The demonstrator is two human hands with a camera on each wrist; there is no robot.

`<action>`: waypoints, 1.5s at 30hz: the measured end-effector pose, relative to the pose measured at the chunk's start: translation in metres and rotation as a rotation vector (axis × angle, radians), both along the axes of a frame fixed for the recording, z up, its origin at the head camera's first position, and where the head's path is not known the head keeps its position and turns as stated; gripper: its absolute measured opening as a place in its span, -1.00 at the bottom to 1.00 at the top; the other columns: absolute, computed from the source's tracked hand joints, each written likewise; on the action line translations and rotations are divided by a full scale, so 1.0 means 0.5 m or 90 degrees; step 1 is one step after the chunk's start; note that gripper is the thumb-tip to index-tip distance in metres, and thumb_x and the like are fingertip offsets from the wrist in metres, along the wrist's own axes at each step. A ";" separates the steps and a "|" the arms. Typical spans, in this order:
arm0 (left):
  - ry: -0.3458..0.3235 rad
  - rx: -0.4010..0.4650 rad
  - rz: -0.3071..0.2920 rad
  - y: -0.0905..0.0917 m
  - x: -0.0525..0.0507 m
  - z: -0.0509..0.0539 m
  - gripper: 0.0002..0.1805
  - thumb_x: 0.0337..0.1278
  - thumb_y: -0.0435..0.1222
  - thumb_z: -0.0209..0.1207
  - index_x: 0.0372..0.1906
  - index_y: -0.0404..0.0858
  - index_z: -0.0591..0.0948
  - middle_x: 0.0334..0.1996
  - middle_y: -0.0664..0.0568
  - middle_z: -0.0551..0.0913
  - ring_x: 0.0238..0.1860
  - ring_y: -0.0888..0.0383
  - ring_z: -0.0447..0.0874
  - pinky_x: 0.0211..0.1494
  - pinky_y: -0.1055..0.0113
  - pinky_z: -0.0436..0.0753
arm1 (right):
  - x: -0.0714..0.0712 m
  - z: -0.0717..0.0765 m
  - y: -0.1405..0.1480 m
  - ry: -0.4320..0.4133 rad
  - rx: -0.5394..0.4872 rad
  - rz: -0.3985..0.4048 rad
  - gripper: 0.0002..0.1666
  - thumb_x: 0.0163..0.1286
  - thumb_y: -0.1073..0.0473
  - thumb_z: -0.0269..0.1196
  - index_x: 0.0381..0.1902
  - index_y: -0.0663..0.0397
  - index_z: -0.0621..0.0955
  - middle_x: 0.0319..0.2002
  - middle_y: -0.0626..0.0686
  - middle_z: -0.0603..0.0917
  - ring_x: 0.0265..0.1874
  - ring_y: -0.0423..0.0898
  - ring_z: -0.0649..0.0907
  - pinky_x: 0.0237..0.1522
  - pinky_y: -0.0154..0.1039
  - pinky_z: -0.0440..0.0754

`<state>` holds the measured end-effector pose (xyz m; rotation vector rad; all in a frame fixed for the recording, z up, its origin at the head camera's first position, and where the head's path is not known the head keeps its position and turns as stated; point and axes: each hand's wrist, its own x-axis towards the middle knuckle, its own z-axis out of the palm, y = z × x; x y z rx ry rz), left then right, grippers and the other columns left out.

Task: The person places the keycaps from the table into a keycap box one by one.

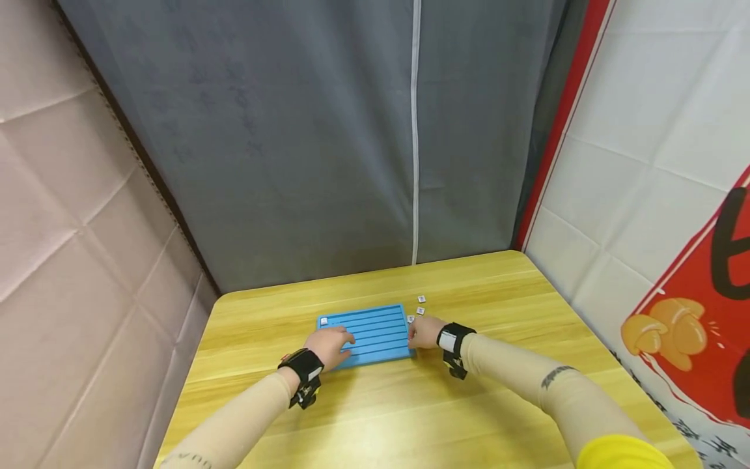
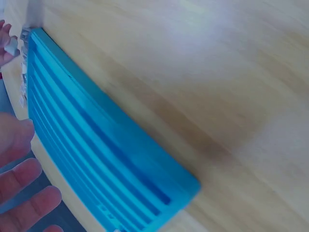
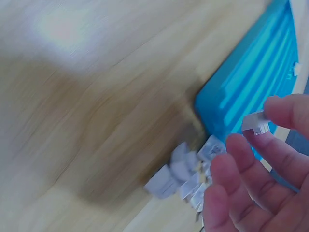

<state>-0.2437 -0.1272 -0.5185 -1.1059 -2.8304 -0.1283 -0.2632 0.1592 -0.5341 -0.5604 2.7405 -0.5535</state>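
A blue tray [image 1: 377, 335] with long parallel grooves lies flat on the table. My left hand [image 1: 328, 345] is over its left part, fingers spread and relaxed, holding nothing; the left wrist view shows the fingertips [image 2: 46, 198] apart from the grooves. At the tray's right edge, my right hand [image 1: 426, 331] pinches a small white keycap-like piece [image 3: 256, 122] between thumb and index finger. Loose white pieces [image 3: 164, 182] lie in a cluster beside the tray's corner, partly behind the right fingers. One white piece [image 1: 324, 321] sits in the tray's far left corner.
The wooden table [image 1: 375, 417] runs up to a grey curtain [image 1: 316, 163] at the back. A pale padded wall [image 1: 88, 260] stands on the left, a white printed wall [image 1: 633, 163] on the right. More white pieces [image 1: 421, 299] lie behind the right hand.
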 end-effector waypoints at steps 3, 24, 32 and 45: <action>-0.008 -0.023 0.002 0.014 -0.006 0.007 -0.77 0.10 -0.13 0.33 -0.13 -0.05 0.72 -0.24 0.12 0.66 -0.33 0.16 0.65 -0.40 0.30 0.59 | 0.002 0.011 -0.008 -0.026 -0.068 0.014 -0.71 0.26 0.22 0.31 -0.66 0.02 0.59 -0.73 -0.19 0.38 -0.74 -0.25 0.32 -0.61 -0.35 0.27; 0.011 -0.046 -0.036 0.081 -0.027 0.036 -0.67 0.10 -0.03 0.32 -0.04 -0.03 0.70 -0.18 0.16 0.66 -0.28 0.20 0.66 -0.34 0.34 0.61 | 0.016 0.081 -0.078 -0.252 -0.282 -0.077 -0.70 0.42 0.19 0.11 -0.19 0.28 0.71 -0.23 0.26 0.70 -0.27 0.28 0.67 -0.38 -0.11 0.64; 0.019 -0.041 -0.035 0.096 -0.025 0.037 -0.69 0.02 0.01 0.37 -0.11 0.03 0.70 -0.33 0.23 0.63 -0.43 0.28 0.58 -0.48 0.40 0.52 | 0.019 0.078 -0.092 -0.325 -0.369 -0.097 -0.70 0.40 0.17 0.17 -0.17 0.33 0.69 -0.25 0.18 0.70 -0.44 0.03 0.68 -0.27 -0.07 0.67; 0.090 -0.020 0.024 0.111 -0.021 0.033 -0.60 -0.01 0.14 0.32 -0.52 -0.01 0.43 -0.73 0.27 0.31 -0.72 0.29 0.29 -0.70 0.38 0.27 | 0.027 0.070 -0.109 -0.413 -0.501 -0.144 -0.76 0.34 0.23 0.10 -0.24 0.23 0.68 -0.39 0.07 0.62 -0.47 -0.08 0.58 -0.37 -0.21 0.59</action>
